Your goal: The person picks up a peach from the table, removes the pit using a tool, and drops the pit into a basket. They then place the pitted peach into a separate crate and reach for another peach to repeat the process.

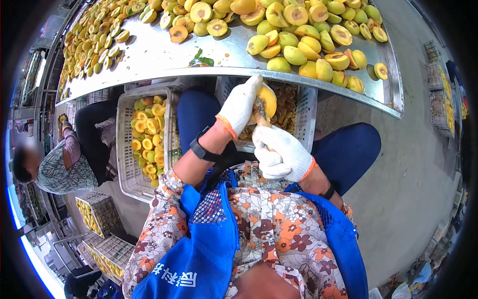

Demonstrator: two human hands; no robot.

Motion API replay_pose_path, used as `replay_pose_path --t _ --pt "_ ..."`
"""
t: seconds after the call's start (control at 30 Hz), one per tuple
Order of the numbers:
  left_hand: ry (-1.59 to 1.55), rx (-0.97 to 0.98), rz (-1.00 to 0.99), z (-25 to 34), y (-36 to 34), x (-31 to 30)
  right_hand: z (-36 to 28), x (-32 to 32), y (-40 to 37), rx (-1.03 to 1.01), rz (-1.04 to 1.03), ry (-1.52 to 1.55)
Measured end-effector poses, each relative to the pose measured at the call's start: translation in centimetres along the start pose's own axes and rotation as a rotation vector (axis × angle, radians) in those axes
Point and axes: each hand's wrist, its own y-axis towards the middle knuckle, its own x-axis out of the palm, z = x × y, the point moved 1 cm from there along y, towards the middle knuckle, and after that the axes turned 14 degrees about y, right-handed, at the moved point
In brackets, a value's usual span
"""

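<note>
My left hand (240,105), in a white glove with an orange cuff, is closed around a halved yellow peach (269,103) just below the metal table's near edge. My right hand (283,153), gloved the same way, grips a pitting knife (261,117) by its wooden handle. The tool's metal end meets the cut face of the peach half; its tip is partly hidden by fruit and fingers. Beneath both hands stands a crate (310,119) of brown peach pits, partly covered by the hands and the table.
Many peach halves (295,56) lie on the metal table (149,55), near some green leaves (201,61). At my left stands a white crate (125,169) of pitted halves. Another person (64,167) sits further left, near more filled crates (99,212). Stacked crates (440,107) stand far right.
</note>
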Motion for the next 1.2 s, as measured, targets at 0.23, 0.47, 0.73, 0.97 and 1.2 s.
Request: replay_pose_path --t 0.23,0.47,0.73,0.97,1.2 --pt "-0.133 0.332 -0.093 0.6 -0.7 0.4 -0.7 -1.0 0.2 0.111 -0.169 0.052" --pt "-0.853 0.009 -0.058 0.1 -0.8 1.4 -0.7 -0.2 -0.6 0.043 -0.193 -0.091" --pt "-0.108 0.225 0.848 -2.2 -4.5 -14.4 -1.5 -5.7 -0.6 -0.282 0.344 -0.922" --pt "1.608 0.399 1.111 0.4 -4.1 -16.4 -1.1 -7.0 -0.2 -0.362 0.344 -1.209" --pt "1.402 0.681 0.534 4.3 8.7 -2.7 -0.8 -6.1 -0.4 -0.486 0.348 -1.302"
